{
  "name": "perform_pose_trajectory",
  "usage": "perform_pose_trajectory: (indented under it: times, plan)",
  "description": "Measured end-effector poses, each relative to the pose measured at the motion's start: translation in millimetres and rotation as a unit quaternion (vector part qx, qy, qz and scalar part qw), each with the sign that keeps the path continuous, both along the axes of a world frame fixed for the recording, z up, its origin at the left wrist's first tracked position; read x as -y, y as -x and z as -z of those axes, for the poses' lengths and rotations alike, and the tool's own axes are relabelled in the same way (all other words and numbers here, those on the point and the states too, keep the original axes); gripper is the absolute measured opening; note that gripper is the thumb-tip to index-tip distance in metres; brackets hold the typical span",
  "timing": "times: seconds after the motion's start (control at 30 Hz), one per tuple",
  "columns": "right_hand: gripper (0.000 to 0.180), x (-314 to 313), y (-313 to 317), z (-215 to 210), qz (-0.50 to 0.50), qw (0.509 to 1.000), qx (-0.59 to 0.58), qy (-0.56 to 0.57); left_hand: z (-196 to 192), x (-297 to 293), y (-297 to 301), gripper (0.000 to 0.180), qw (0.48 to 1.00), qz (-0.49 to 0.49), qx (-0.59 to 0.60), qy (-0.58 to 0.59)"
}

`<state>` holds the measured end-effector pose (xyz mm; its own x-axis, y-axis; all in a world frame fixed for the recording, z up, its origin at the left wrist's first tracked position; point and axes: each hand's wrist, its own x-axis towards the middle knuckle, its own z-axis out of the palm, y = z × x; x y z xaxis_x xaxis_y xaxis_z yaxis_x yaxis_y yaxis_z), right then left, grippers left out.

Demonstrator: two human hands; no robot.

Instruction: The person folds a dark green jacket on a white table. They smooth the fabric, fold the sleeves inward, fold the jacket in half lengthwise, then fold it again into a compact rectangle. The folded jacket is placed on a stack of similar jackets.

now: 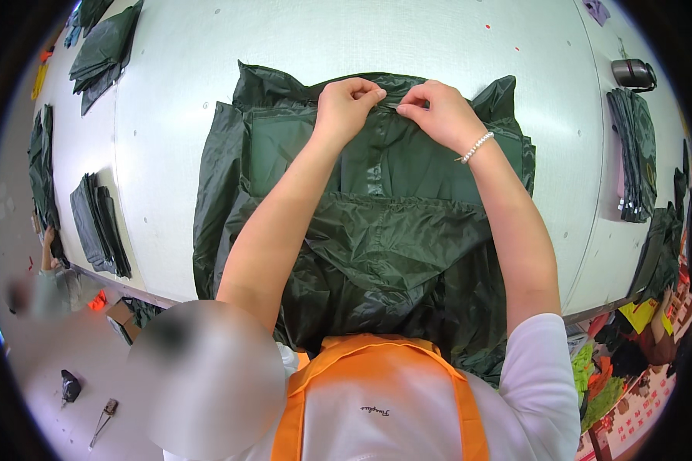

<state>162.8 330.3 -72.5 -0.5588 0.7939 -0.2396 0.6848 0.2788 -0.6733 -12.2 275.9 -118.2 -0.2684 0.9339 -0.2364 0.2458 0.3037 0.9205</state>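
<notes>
A shiny dark green rain jacket (pixel 369 269) lies spread over the pale table in front of me, with its near part wrinkled and hanging toward my body. A strip with small fastenings runs down its middle. At the far edge of the jacket, my left hand (pixel 347 107) pinches the cloth between thumb and fingers. Just to the right, my right hand (pixel 438 111) also pinches that edge, a beaded bracelet on its wrist. The fingertips are a short gap apart, on either side of the middle strip. The exact fold of cloth in each pinch is partly hidden.
Folded dark green garments (pixel 104 61) lie at the far left, another stack (pixel 100 227) sits nearer on the left, and more (pixel 633 154) are at the right. Behind the right stack is a dark metallic flask (pixel 633 74). Other people work at both sides.
</notes>
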Motion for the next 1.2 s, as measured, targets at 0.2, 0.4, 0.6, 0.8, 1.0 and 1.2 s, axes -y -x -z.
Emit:
perform_pose_trajectory:
  times: [0.2,0.4,0.6,0.8,1.0,1.2]
  plan:
    - [0.02,-7.6,2.1,5.1,-0.024,0.999,0.021,0.02,-3.1,1.3,-3.0,0.017,1.0,0.0,-0.021,0.015]
    - [0.023,8.5,-21.3,-13.5,0.111,0.989,-0.076,-0.068,-50.1,38.4,10.7,0.013,0.971,0.01,-0.139,-0.193]
    - [0.021,41.7,-200.5,12.0,0.336,0.913,0.033,-0.231,-146.3,244.3,78.1,0.009,0.898,0.378,0.108,0.199]
    - [0.029,118.1,-339.9,63.6,0.431,0.825,0.268,-0.249,-113.9,458.5,87.7,0.045,0.604,0.505,-0.174,0.591]
    - [0.038,130.6,-249.5,-1.0,0.413,0.908,0.05,-0.047,-142.4,346.7,72.3,0.022,0.901,0.208,0.08,0.372]
    - [0.047,191.8,-118.6,-12.4,0.429,0.851,-0.151,0.261,-67.4,245.9,89.2,0.048,0.969,-0.103,0.148,0.171]
